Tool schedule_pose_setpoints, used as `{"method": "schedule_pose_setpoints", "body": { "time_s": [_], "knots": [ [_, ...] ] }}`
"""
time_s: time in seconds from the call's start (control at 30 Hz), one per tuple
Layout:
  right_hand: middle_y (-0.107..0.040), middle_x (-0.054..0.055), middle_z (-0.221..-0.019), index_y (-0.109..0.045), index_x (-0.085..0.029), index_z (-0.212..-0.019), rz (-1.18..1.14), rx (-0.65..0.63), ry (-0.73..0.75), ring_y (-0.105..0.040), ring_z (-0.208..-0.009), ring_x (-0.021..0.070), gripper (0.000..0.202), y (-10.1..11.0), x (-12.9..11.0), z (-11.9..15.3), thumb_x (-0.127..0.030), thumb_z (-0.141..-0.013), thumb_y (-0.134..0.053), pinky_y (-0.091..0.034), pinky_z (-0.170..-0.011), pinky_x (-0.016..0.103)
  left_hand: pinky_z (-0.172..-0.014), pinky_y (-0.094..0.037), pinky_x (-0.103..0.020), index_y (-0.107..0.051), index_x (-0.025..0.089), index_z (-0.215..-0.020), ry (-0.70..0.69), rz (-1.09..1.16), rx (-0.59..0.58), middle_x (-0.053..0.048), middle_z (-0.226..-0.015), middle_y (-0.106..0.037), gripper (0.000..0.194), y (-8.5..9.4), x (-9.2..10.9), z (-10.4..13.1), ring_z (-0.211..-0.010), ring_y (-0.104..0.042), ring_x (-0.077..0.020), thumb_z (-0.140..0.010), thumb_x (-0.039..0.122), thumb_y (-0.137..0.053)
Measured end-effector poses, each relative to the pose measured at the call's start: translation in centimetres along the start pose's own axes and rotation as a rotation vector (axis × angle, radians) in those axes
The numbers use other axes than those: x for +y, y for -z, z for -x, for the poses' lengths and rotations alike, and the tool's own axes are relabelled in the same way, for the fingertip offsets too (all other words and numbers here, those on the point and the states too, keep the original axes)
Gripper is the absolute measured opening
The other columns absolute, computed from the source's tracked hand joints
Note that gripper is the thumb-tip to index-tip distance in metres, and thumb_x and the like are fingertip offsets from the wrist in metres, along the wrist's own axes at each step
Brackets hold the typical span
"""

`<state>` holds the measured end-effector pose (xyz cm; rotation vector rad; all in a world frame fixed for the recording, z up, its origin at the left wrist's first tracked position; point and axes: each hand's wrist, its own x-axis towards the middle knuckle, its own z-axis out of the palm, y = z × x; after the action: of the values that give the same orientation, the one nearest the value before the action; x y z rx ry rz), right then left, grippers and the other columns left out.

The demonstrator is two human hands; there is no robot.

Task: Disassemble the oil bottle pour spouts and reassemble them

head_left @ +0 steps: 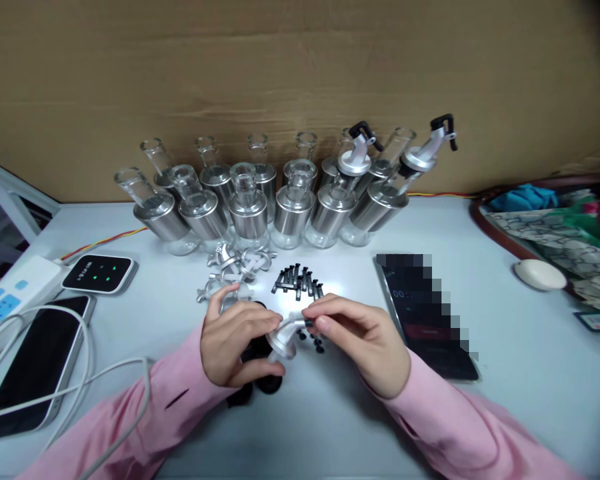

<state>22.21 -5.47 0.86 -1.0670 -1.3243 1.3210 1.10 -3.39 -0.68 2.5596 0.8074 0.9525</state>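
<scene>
A silver pourer spout (284,339) is held between my hands near the table's middle. My left hand (240,340) grips its round base between thumb and fingers. At the spout's tip, the thumb and forefinger of my right hand (363,337) pinch a small black piece (309,323). Beyond my left hand lies a pile of silver spouts (240,267). Small black levers (299,280) lie in a cluster just past my right fingertips. Tiny black caps (319,347) sit under my hands, and round black parts (269,383) are partly hidden by my left hand.
Two rows of glass bottles with metal sleeves (249,217) stand at the back; two at the right carry spouts. A phone (420,313) lies right, another phone (35,360) with a white cable left, beside a small device (99,273). A white mouse (540,274) is far right.
</scene>
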Motion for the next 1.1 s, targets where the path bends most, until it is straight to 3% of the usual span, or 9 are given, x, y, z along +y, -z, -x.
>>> {"method": "schedule_pose_setpoints", "body": {
  "time_s": [0.17, 0.33, 0.63, 0.8, 0.93, 1.0, 1.1],
  "knots": [
    [-0.064, 0.002, -0.077, -0.067, -0.021, -0.095, -0.344, -0.139, -0.233, -0.059, -0.064, 0.009, 0.023, 0.1, 0.4, -0.1, -0.035, -0.078, -0.063, -0.052, -0.065, 0.026, -0.105, -0.021, -0.043, -0.052, 0.021, -0.099, -0.002, 0.015, 0.002, -0.001, -0.086, -0.07, 0.033, 0.1, 0.2, 0.0, -0.083, -0.065, -0.0157, -0.081, 0.049, -0.057],
    [-0.062, 0.004, -0.076, -0.066, -0.019, -0.103, -0.512, -0.294, -0.394, -0.058, -0.07, 0.011, 0.03, -0.1, 0.0, -0.1, -0.038, -0.079, -0.061, -0.05, -0.068, 0.028, -0.105, -0.024, -0.043, -0.053, 0.021, -0.098, 0.0, -0.034, -0.03, -0.002, -0.088, -0.07, 0.035, 0.1, 0.2, -0.1, -0.084, -0.065, -0.0161, -0.081, 0.051, -0.055],
    [-0.057, 0.005, -0.086, -0.062, -0.016, -0.095, -0.415, -0.334, -0.356, -0.054, -0.076, 0.0126, 0.032, 0.0, 0.0, 0.0, -0.045, -0.081, -0.056, -0.045, -0.069, 0.028, -0.107, -0.018, -0.045, -0.053, 0.02, -0.096, -0.027, -0.026, -0.012, 0.0, -0.082, -0.068, 0.034, -0.3, 0.3, 0.0, -0.08, -0.063, -0.0137, -0.084, 0.051, -0.051],
    [-0.06, 0.006, -0.089, -0.06, -0.019, -0.091, 0.051, -0.267, -0.087, -0.056, -0.081, 0.0153, 0.029, -0.1, -1.0, 0.2, -0.043, -0.087, -0.044, -0.045, -0.083, 0.036, -0.106, -0.019, -0.044, -0.054, 0.02, -0.098, -0.028, -0.016, -0.013, -0.001, -0.084, -0.069, 0.034, -0.3, 0.3, 0.0, -0.081, -0.064, -0.0149, -0.083, 0.05, -0.054],
    [-0.058, 0.0, -0.064, -0.056, -0.02, -0.065, 0.659, 0.02, 0.128, -0.055, -0.066, 0.0133, 0.037, 0.8, -1.6, 0.0, -0.04, -0.09, -0.036, -0.025, -0.104, 0.05, -0.105, -0.019, -0.045, -0.053, 0.019, -0.097, -0.023, 0.003, 0.016, -0.002, -0.085, -0.07, 0.034, -0.2, 0.2, -0.1, -0.081, -0.064, -0.0152, -0.082, 0.049, -0.056],
    [-0.055, 0.0, -0.056, -0.052, -0.02, -0.056, 0.885, 0.132, 0.059, -0.054, -0.061, 0.0146, 0.048, 1.8, -1.4, -0.2, -0.046, -0.09, -0.03, -0.019, -0.103, 0.058, -0.105, -0.019, -0.046, -0.054, 0.02, -0.097, -0.01, -0.003, 0.022, -0.002, -0.084, -0.07, 0.033, -0.3, 0.2, -0.1, -0.08, -0.065, -0.0157, -0.082, 0.049, -0.056],
    [-0.05, 0.001, -0.045, -0.047, -0.02, -0.048, 1.063, 0.157, -0.156, -0.05, -0.05, 0.0156, 0.062, 3.4, -0.7, -0.7, -0.06, -0.087, -0.02, -0.021, -0.093, 0.07, -0.105, -0.018, -0.046, -0.054, 0.019, -0.097, -0.019, 0.007, 0.038, -0.001, -0.083, -0.069, 0.034, -0.4, 0.1, -0.1, -0.079, -0.065, -0.0156, -0.081, 0.049, -0.057]
  ]
}}
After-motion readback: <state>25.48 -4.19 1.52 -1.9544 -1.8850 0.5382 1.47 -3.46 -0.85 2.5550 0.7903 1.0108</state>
